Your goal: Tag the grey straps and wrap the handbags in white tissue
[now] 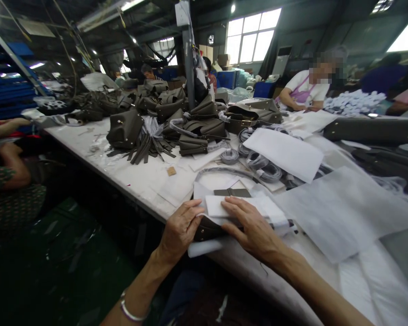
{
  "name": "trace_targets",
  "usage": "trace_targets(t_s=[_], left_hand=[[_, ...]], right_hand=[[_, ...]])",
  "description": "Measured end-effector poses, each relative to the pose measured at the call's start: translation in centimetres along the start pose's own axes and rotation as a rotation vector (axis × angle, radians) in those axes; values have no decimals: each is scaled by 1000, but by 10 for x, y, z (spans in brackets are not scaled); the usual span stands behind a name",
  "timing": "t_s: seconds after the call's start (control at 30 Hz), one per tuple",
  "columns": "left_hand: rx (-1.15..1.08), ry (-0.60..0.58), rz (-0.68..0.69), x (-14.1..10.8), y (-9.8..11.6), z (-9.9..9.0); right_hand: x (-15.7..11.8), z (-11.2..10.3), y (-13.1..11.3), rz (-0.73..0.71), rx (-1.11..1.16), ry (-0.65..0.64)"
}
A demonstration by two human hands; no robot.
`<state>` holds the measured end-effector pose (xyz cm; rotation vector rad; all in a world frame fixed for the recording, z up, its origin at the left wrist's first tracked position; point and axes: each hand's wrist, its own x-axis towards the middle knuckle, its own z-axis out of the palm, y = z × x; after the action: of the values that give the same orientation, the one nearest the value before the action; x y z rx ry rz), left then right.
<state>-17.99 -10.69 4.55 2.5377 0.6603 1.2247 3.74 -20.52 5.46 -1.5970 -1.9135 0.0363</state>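
A dark olive handbag lies at the table's near edge with white foam sheet folded over it. My left hand pinches the bag's left end and the edge of the white wrapping, thumb against fingers. Fingers stretched out, my right hand lies flat on the foam and the bag's near side. A strip of white foam sticks out below the bag. Just behind it are a small dark flap and a plastic-wrapped handle. The bag's underside is hidden.
Piled olive bags and loose straps cover the table's far part. Coiled wrapped straps and white sheets lie ahead and right. A co-worker sits across; another person's arm is at left.
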Motion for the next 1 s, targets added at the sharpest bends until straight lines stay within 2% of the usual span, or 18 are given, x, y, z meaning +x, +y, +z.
trace_targets(t_s=[0.13,0.33,0.57,0.8,0.93,1.0], left_hand=[[-54,33,-88,0,-6,6],[-119,-8,-220,-5,-6,14],[-235,-55,-183,-9,-6,8],[-292,13,-334,-31,-17,2],[-154,-101,-252,-41,-14,3],[-74,-106,-174,-41,-14,7]], right_hand=[[4,9,-2,18,6,-9],[-4,19,-2,7,-75,-14],[-7,26,-16,-53,-215,-71],[7,48,-33,-111,-277,-20],[3,51,-28,-118,-295,-43],[0,53,-25,-127,-290,-42]])
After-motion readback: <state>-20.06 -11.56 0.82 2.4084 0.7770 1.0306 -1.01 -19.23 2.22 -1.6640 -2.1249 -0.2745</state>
